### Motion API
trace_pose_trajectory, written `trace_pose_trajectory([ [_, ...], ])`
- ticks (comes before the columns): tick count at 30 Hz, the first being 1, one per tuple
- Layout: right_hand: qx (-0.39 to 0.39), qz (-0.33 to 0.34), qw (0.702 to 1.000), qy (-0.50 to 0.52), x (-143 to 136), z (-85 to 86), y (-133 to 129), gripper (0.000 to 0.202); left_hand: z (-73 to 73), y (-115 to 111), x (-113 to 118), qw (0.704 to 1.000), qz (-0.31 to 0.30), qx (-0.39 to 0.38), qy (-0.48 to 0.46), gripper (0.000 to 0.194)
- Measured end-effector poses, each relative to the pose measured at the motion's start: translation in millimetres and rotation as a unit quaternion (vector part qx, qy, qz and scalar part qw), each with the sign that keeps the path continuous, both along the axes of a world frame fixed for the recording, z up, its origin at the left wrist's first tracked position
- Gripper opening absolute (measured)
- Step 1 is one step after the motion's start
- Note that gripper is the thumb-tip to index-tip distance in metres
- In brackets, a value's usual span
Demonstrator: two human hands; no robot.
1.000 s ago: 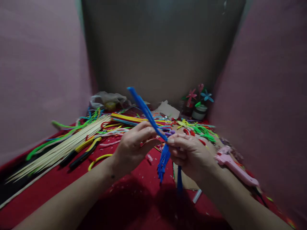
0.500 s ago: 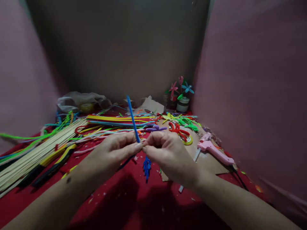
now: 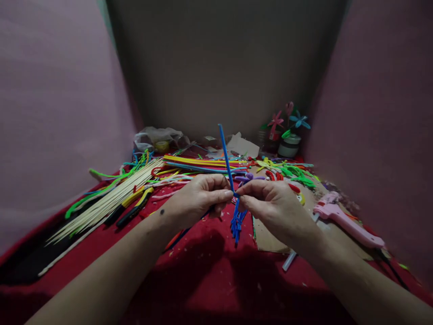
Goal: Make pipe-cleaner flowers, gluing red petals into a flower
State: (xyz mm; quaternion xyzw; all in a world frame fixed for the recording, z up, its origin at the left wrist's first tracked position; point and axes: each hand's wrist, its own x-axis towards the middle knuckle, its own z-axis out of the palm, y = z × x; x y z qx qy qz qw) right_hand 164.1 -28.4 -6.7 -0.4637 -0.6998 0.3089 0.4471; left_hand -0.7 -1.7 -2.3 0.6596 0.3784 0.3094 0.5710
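A blue pipe cleaner (image 3: 225,151) stands up from between my hands, its top leaning slightly left. My left hand (image 3: 209,195) pinches it between thumb and forefinger. At the same spot, the closed thumb and forefinger of my right hand (image 3: 267,201) grip a short bent part of the pipe cleaner. Below the fingertips, several short blue pipe cleaner pieces (image 3: 237,225) lie bunched on the red cloth (image 3: 203,280). Part of the blue length near my left palm is hidden by the hand.
Left lie wooden skewers (image 3: 111,203) and yellow-black handled pliers (image 3: 135,207). Coloured pipe cleaners (image 3: 203,163) lie behind my hands. On the right, a pink glue gun (image 3: 348,221) rests on cardboard (image 3: 270,239). Pipe cleaner flowers (image 3: 299,120) stand in a jar (image 3: 289,146) at the back.
The view has swung left, so everything sits further right in the picture. Both hands keep their pinch, and a short bend of the blue pipe cleaner now shows between the fingertips.
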Motion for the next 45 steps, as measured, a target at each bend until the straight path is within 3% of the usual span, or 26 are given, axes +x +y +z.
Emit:
trace_pose_trajectory([
  [4,-0.114,0.015,0.989,0.089,-0.3,1.2,2.5,0.011,-1.5,1.7,0.2,1.0,0.008,0.005,0.0,0.014],
  [10,-0.172,0.042,0.974,0.142,-0.7,-3.3,5.0,0.004,1.6,0.7,1.9,0.999,0.037,0.025,0.025,0.018],
  [15,-0.204,0.088,0.973,0.064,8.9,-4.8,14.8,0.019,5.9,1.4,-1.3,0.992,0.063,0.075,0.073,0.022],
  [19,-0.22,0.088,0.971,0.037,10.3,-9.9,21.3,0.017,3.2,4.3,-1.0,0.982,0.076,0.106,0.136,0.018],
  [24,-0.236,0.094,0.966,-0.037,7.8,-15.8,22.5,0.021,-2.3,6.5,0.7,0.943,0.136,0.224,0.206,0.012],
  [29,-0.274,0.13,0.952,-0.047,11.9,-16.5,23.5,0.021,-4.2,10.2,-1.1,0.961,0.145,0.156,0.178,0.012],
  [36,-0.337,0.214,0.907,0.133,14.1,-21.9,25.1,0.017,-4.9,16.4,-5.2,0.991,0.106,0.066,0.037,0.018],
  [39,-0.333,0.187,0.902,0.202,8.1,-26.1,24.9,0.017,-8.1,13.8,-1.2,0.996,0.078,0.039,0.016,0.022],
  [45,-0.25,0.098,0.942,0.2,-1.0,-29.9,22.1,0.02,-9.1,14.2,-3.2,0.999,0.033,0.028,0.024,0.017],
])
